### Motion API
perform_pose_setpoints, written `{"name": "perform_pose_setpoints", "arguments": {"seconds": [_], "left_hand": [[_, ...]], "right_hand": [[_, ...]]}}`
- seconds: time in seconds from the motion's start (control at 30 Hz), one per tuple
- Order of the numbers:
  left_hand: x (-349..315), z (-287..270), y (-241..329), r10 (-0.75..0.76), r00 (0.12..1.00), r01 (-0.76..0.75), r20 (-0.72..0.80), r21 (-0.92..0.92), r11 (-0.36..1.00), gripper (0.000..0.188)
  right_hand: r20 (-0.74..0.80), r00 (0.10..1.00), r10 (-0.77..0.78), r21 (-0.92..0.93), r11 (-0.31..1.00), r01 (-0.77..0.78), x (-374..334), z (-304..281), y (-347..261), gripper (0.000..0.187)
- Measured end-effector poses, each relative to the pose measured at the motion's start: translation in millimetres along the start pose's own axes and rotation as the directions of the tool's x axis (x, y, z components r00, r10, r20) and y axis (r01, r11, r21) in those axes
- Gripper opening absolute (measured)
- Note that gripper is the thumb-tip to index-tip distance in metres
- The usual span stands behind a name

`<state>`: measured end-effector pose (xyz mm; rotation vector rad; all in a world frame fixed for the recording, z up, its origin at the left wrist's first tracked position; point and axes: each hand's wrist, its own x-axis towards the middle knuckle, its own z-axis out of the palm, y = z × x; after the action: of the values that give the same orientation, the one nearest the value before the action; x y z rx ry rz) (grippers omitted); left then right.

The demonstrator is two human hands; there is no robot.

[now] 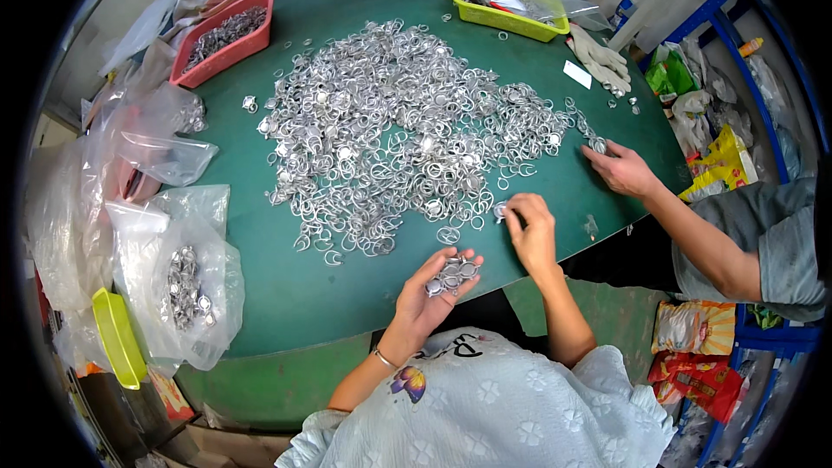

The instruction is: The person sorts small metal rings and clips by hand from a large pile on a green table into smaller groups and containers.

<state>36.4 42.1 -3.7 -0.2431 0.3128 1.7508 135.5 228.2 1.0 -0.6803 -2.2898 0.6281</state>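
Observation:
A broad heap of small silver metal rings [381, 113], many with a round disc on them, covers the middle of the green table [260, 303]. My left hand [422, 296] is at the near edge, palm up, with its fingers curled around several silver ring pieces [452, 275]. To its right, my right hand [531, 234] pinches a single silver ring piece [500, 211] between thumb and fingertips, close to the tabletop. A few loose rings [448, 234] lie between my hands and the heap.
A co-worker's hand [626, 171] handles rings at the heap's right end. A pink basket [224, 37] of metal parts stands far left, a yellow-green basket [511, 20] with pliers at the back. Plastic bags [186, 269] line the left edge; a glove [600, 59] lies far right.

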Motion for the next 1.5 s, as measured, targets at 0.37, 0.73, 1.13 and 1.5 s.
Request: {"name": "perform_pose_setpoints", "arguments": {"seconds": [0.37, 0.73, 1.13, 1.5], "left_hand": [[-4.8, 4.9, 8.3, 0.071, 0.997, -0.063, -0.014, 0.301, 0.951, 0.036], [-123.0, 7.9, 116.0, 0.788, 0.562, -0.822, -0.252, -0.064, 0.566, 0.017], [-82.5, 6.4, 104.8, 0.919, 0.392, -0.619, 0.031, 0.748, 0.239, 0.047], [44.8, 23.5, 62.1, 0.142, 0.889, -0.041, 0.435, 0.386, -0.922, 0.061]], "right_hand": [[0.44, 0.894, 0.088, 0.397, 0.873, -0.282, -6.7, -6.2, -65.3, 0.006], [0.411, 0.904, 0.12, 0.505, 0.796, -0.335, -15.1, 7.3, -75.4, 0.005], [0.199, 0.971, 0.13, 0.252, 0.951, -0.179, 16.8, 4.7, -42.1, 0.02], [0.216, 0.961, -0.172, -0.02, 0.983, 0.181, 59.7, 66.8, -19.8, 0.038]]}}
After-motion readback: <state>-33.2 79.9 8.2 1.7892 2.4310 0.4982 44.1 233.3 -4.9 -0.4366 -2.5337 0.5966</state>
